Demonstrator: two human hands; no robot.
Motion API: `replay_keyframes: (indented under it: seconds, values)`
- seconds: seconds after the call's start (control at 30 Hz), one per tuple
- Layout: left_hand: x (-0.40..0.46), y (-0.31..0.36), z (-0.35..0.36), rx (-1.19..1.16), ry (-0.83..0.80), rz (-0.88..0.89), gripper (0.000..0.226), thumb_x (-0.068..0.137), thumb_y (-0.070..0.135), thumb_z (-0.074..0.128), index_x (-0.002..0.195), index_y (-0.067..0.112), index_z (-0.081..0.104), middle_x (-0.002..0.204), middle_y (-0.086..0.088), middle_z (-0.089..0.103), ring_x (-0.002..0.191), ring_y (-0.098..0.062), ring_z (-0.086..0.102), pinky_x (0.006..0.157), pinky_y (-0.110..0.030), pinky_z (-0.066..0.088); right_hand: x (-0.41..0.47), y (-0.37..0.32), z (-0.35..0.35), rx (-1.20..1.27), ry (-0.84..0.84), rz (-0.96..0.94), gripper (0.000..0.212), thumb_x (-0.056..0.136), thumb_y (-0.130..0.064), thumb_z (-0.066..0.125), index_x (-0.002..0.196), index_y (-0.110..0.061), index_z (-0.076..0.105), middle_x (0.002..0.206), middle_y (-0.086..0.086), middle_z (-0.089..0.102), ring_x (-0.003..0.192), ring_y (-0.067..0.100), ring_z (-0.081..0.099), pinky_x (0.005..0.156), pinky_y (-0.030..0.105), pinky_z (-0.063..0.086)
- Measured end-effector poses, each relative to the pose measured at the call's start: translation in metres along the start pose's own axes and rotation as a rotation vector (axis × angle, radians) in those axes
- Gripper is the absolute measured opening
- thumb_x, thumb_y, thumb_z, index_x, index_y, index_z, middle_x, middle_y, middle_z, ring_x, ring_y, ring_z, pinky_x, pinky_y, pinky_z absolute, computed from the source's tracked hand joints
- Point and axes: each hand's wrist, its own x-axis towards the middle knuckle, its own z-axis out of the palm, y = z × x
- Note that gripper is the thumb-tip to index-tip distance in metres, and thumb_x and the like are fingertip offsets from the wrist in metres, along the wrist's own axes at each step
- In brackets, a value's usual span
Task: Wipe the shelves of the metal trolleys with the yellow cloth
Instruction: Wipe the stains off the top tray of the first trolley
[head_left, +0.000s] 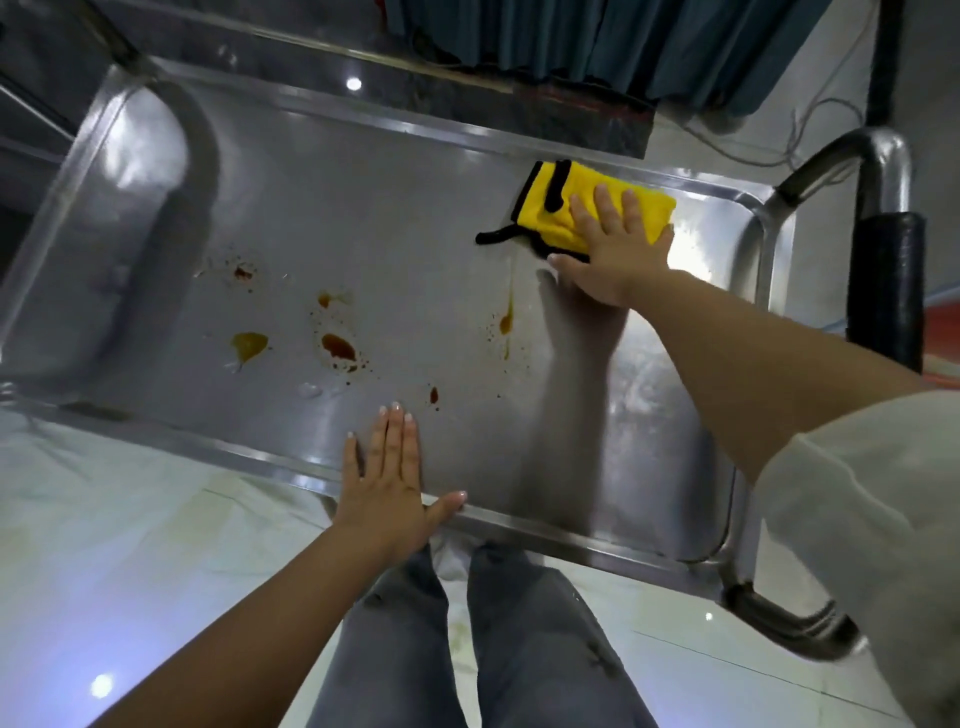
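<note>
The metal trolley's top shelf (395, 218) fills the head view, a shiny steel tray with a raised rim. A yellow cloth (558, 210) with black edging lies at its far right. My right hand (613, 249) presses flat on the cloth with straight, spread fingers. My left hand (387, 486) rests flat on the near rim, fingers straight and thumb along the edge. Several brown and orange stains (337, 345) dot the left and middle of the shelf, and one orange streak (506, 317) runs below the cloth.
The trolley's tubular handle with a black grip (885, 291) rises at the right end. A dark teal curtain (597, 47) hangs beyond the far rim, with white cables beside it. My legs in grey jeans (467, 649) stand on a pale tiled floor (130, 545).
</note>
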Motion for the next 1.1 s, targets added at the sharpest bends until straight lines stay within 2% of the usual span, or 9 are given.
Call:
replay_keyframes:
  seconds: [0.1, 0.4, 0.5, 0.6, 0.67, 0.8, 0.87, 1.0, 1.1]
  values:
    - [0.000, -0.001, 0.002, -0.008, 0.010, 0.006, 0.100, 0.064, 0.086, -0.015, 0.120, 0.015, -0.057, 0.132, -0.006, -0.061, 0.125, -0.024, -0.052, 0.107, -0.049, -0.028, 0.001, 0.012, -0.002, -0.020, 0.021, -0.010, 0.075, 0.086, -0.074, 0.029, 0.148, -0.045, -0.004, 0.160, -0.009, -0.013, 0.146, 0.023, -0.015, 0.109, 0.068, -0.001]
    - [0.001, -0.002, 0.000, -0.032, 0.006, 0.022, 0.102, 0.062, 0.085, -0.016, 0.124, 0.013, -0.054, 0.129, -0.006, -0.063, 0.119, -0.022, -0.057, 0.109, -0.052, -0.025, -0.091, 0.041, 0.026, 0.123, 0.061, 0.232, 0.078, 0.085, -0.075, 0.028, 0.149, -0.042, -0.002, 0.160, -0.007, -0.013, 0.145, 0.023, -0.019, 0.111, 0.065, -0.006]
    - [0.000, -0.002, -0.003, -0.024, 0.002, 0.028, 0.100, 0.059, 0.086, -0.018, 0.117, 0.014, -0.058, 0.125, -0.005, -0.065, 0.115, -0.020, -0.060, 0.108, -0.052, -0.025, -0.142, 0.027, 0.051, 0.121, 0.058, 0.223, 0.083, 0.079, -0.081, 0.020, 0.148, -0.043, -0.004, 0.159, -0.009, -0.015, 0.144, 0.021, -0.022, 0.111, 0.065, -0.006]
    - [0.000, 0.000, -0.006, -0.014, -0.015, 0.025, 0.099, 0.068, 0.085, -0.010, 0.115, 0.013, -0.059, 0.122, -0.006, -0.067, 0.113, -0.021, -0.061, 0.109, -0.053, -0.023, -0.196, 0.008, 0.079, 0.062, 0.045, 0.184, 0.086, 0.075, -0.085, 0.007, 0.147, -0.043, -0.011, 0.158, -0.010, -0.021, 0.143, 0.019, -0.027, 0.112, 0.065, -0.002]
    - [0.001, 0.001, -0.007, -0.001, -0.025, 0.020, 0.101, 0.075, 0.085, -0.002, 0.119, 0.010, -0.054, 0.122, -0.008, -0.066, 0.113, -0.022, -0.060, 0.109, -0.053, -0.023, -0.231, -0.001, 0.097, 0.032, 0.055, 0.149, 0.084, 0.077, -0.084, 0.007, 0.148, -0.042, -0.012, 0.158, -0.009, -0.022, 0.143, 0.019, -0.027, 0.111, 0.064, 0.002]
    - [0.001, 0.002, -0.009, 0.022, -0.039, 0.002, 0.103, 0.076, 0.085, 0.001, 0.123, 0.008, -0.050, 0.124, -0.010, -0.063, 0.114, -0.024, -0.058, 0.110, -0.055, -0.021, -0.280, -0.011, 0.119, 0.008, 0.078, 0.105, 0.081, 0.084, -0.079, 0.015, 0.151, -0.037, -0.002, 0.160, -0.005, -0.011, 0.146, 0.023, -0.017, 0.111, 0.062, 0.007]
    - [0.000, 0.003, -0.008, 0.027, -0.035, 0.005, 0.103, 0.077, 0.084, 0.002, 0.124, 0.008, -0.049, 0.127, -0.011, -0.062, 0.116, -0.024, -0.057, 0.110, -0.055, -0.020, -0.282, -0.009, 0.117, 0.023, 0.088, 0.109, 0.077, 0.085, -0.076, 0.014, 0.151, -0.038, 0.001, 0.160, -0.007, -0.009, 0.146, 0.021, -0.016, 0.112, 0.061, 0.009]
    - [-0.001, 0.003, -0.009, 0.025, -0.026, 0.011, 0.102, 0.076, 0.085, 0.000, 0.122, 0.010, -0.051, 0.127, -0.010, -0.062, 0.118, -0.024, -0.057, 0.111, -0.055, -0.021, -0.251, -0.001, 0.099, 0.062, 0.102, 0.195, 0.073, 0.087, -0.075, 0.016, 0.147, -0.043, -0.007, 0.159, -0.010, -0.014, 0.145, 0.018, -0.020, 0.112, 0.062, 0.014]
    - [-0.002, -0.001, -0.010, 0.010, -0.052, 0.043, 0.105, 0.062, 0.089, -0.011, 0.117, 0.012, -0.056, 0.125, -0.008, -0.065, 0.116, -0.023, -0.059, 0.105, -0.052, -0.027, -0.210, 0.007, 0.078, 0.137, 0.115, 0.303, 0.074, 0.088, -0.071, 0.026, 0.149, -0.040, -0.004, 0.159, -0.008, -0.015, 0.145, 0.020, -0.021, 0.111, 0.064, 0.014]
